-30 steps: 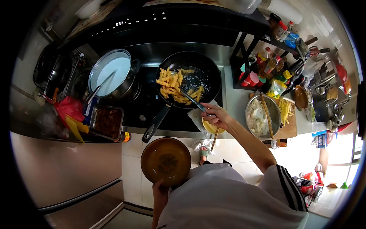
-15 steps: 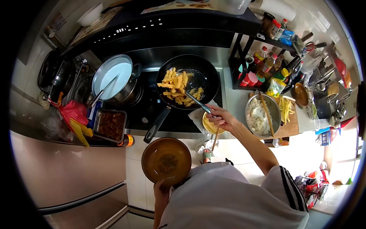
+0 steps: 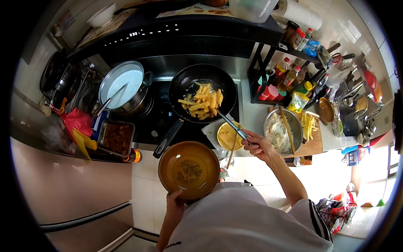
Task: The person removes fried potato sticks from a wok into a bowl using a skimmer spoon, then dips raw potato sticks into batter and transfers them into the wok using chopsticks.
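My left hand point(image 3: 175, 205) grips the near rim of an amber-brown glass bowl point(image 3: 201, 168), which holds no food and shows a printed pattern on its base. In my right hand point(image 3: 257, 145) is a long-handled cooking utensil point(image 3: 228, 121), its metal shaft slanting into the black frying pan point(image 3: 228, 84). The utensil's head is hidden under a heap of golden fried strips point(image 3: 203, 101) in the pan. Below the shaft stands a small yellow bowl point(image 3: 223, 136) of pale yellow strips, with chopsticks point(image 3: 232, 153) across it, close to my right hand.
Left of the pan stands a pot point(image 3: 138, 98) with a white-filled basin and a spoon on top. A tray of dark red food point(image 3: 116, 137) sits nearer. On the right are a steel bowl of white batter point(image 3: 273, 130), cut strips point(image 3: 308, 126) on a board, and a bottle rack point(image 3: 260, 67).
The fried strips have shifted right and been gathered around the utensil's head. My right hand has moved slightly right and nearer my body. The brown bowl has come up closer to the pan.
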Motion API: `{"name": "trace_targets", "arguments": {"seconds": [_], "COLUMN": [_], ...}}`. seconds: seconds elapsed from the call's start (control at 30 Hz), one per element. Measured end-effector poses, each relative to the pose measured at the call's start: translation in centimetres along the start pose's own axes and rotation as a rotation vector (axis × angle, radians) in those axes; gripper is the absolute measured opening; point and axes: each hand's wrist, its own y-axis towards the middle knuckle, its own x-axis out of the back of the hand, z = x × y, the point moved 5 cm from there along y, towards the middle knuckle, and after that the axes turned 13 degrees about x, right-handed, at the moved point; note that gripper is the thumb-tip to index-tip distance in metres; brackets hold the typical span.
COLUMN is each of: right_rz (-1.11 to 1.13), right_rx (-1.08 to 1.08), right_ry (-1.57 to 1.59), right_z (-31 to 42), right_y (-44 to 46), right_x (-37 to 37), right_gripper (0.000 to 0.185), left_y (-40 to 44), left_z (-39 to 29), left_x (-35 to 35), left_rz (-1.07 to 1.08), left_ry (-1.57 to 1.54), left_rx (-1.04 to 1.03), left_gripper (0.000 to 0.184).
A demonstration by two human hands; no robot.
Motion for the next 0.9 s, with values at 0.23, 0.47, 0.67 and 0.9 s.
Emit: {"name": "trace_targets", "arguments": {"seconds": [0.23, 0.47, 0.67, 0.9], "right_rz": [-0.027, -0.040, -0.052, -0.087], "right_rx": [0.006, 0.016, 0.018, 0.019], "right_ry": [0.008, -0.077, -0.106, -0.166], "right_z": [0.4, 0.6, 1.1, 1.4], "right_y": [-0.8, -0.8, -1.4, -1.6], "right_x": [0.0, 0.5, -0.8, -0.6], "right_gripper": [0.042, 0.043, 0.048, 0.044], "left_y": [1.0, 2.7, 2.9, 3.4], "left_z": [-1.0, -0.4, -1.8, -2.8], "left_x": [-2.7, -1.8, -3.2, -3.9], "left_rz": [0.002, 0.000, -0.039, -0.020], "left_ry": [-0.027, 0.052, 0.055, -0.030], "left_rx": [0.027, 0.028, -0.008, -0.060], "left_gripper": [0.042, 0.046, 0.044, 0.040]}}
